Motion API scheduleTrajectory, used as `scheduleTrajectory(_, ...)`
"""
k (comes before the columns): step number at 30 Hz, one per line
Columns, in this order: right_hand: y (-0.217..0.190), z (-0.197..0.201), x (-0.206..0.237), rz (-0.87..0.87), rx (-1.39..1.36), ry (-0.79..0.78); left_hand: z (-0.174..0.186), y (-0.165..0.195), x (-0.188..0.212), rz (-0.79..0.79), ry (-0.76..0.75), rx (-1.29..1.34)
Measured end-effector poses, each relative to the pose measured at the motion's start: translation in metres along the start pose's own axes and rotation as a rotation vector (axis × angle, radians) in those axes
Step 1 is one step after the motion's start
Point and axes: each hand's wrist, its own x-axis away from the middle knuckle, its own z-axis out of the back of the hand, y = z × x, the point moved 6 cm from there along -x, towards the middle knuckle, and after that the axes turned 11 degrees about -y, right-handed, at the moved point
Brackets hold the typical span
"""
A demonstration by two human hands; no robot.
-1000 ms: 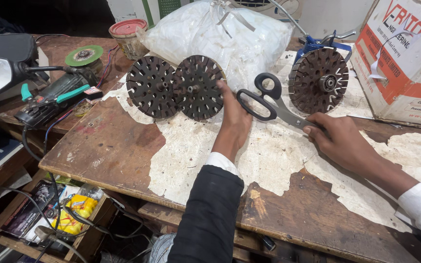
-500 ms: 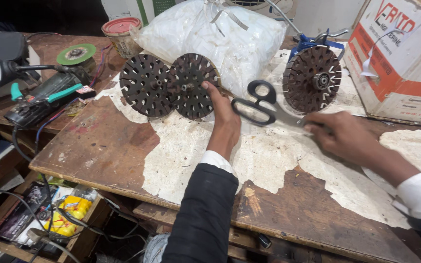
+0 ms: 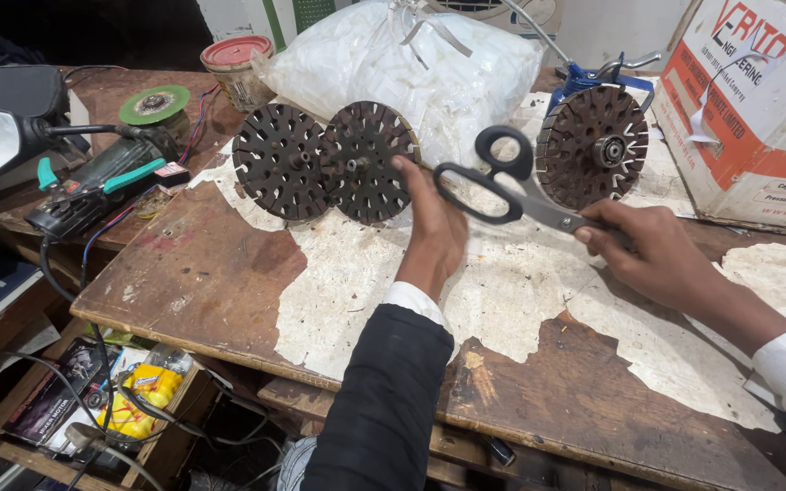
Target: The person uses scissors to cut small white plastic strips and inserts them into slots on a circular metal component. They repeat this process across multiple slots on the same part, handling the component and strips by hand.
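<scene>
- Over the worn wooden desk [image 3: 193,273], my right hand [image 3: 657,250] is clamped on the blades of black-handled scissors [image 3: 511,186], held in the air.
- My left hand [image 3: 434,227] is open, fingers touching the middle slotted metal disc [image 3: 366,159].
- Beside it lie two more discs [image 3: 279,159], [image 3: 593,145].

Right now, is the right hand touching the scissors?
Touching. The head view shows the right hand closed around the blade end of the scissors, lifted above the table, black handles pointing toward the left hand.
</scene>
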Motion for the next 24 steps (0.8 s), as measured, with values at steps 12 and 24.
scheduleTrajectory(12, 0.004, 0.012, 0.004, -0.102, -0.098, 0.168, -0.008, 0.032, 0.019, 0.097, 0.261, -1.319)
scheduleTrajectory(24, 0.007, 0.009, 0.003, -0.157, -0.124, 0.127, -0.016, 0.03, 0.033, 0.313, -0.224, -1.303)
